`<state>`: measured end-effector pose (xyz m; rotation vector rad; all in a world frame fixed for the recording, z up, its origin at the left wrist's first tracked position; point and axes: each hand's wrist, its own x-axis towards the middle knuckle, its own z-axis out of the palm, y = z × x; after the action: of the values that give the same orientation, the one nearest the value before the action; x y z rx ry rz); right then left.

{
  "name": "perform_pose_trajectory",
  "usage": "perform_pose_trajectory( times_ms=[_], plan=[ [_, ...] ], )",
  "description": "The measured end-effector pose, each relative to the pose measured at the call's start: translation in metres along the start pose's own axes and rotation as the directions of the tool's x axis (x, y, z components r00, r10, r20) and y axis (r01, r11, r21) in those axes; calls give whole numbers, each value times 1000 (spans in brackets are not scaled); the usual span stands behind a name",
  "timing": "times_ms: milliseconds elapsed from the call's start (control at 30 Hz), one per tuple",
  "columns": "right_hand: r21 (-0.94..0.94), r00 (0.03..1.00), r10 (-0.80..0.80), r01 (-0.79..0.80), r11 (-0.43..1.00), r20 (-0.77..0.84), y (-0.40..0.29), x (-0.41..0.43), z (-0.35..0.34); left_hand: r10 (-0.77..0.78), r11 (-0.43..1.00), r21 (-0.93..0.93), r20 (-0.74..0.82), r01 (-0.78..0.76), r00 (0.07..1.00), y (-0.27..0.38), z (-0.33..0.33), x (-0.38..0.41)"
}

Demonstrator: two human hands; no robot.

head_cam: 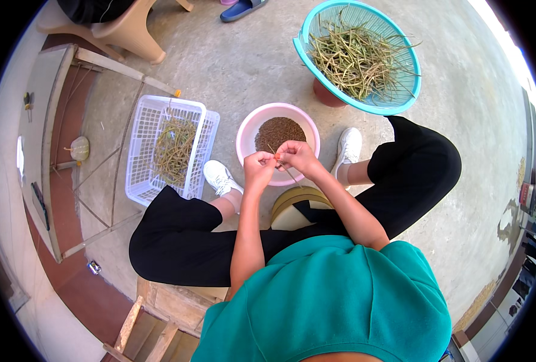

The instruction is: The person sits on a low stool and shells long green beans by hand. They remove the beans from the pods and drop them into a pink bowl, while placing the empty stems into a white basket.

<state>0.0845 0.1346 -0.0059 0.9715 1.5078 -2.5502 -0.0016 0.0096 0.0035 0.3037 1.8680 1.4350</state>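
Note:
My left hand (pixel 259 168) and my right hand (pixel 298 158) meet over the near side of a pink-rimmed basin (pixel 246 156). Between their fingertips they pinch one thin dry seed pod (pixel 290 174), whose tail slants down to the right. Small brown seeds (pixel 280 132) cover the basin's bottom, partly hidden by my hands. To the right, a turquoise plastic basket (pixel 305 63) is heaped with long dry pods (pixel 358 61) and rests tilted on a reddish-brown pot (pixel 327 95). On my left, a white plastic crate (pixel 134 149) contains more pods or husks (pixel 173 147).
A round yellowish container (pixel 295 212) stands between my legs. At the left is a folding table (pixel 53 135) on its side, with a pale gourd (pixel 79 148) beside it. A beige plastic chair (pixel 132 34) and a blue slipper (pixel 242 10) are farther off. A wooden chair (pixel 173 307) sits behind my left leg.

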Motion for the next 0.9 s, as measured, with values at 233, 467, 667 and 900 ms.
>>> perform_pose_trajectory(
  times_ms=[233, 467, 667, 900],
  plan=[
    [-603, 903, -430, 329, 727, -25, -1, -10, 20, -44, 997, -64, -100, 38, 994, -9, 8, 1],
    [-594, 881, -451, 288, 751, -142, 18, 4, 3, -205, 962, -218, -186, 163, 961, -14, 1, 7],
    [-563, 979, -195, 129, 816, -59, 16, 2, -2, -213, 947, -284, -213, 148, 954, -17, -2, 9],
    [-283, 998, -52, 37, 959, -44, 18, 5, -3, -248, 928, -306, -79, 213, 965, 0, 1, 3]
  ],
)
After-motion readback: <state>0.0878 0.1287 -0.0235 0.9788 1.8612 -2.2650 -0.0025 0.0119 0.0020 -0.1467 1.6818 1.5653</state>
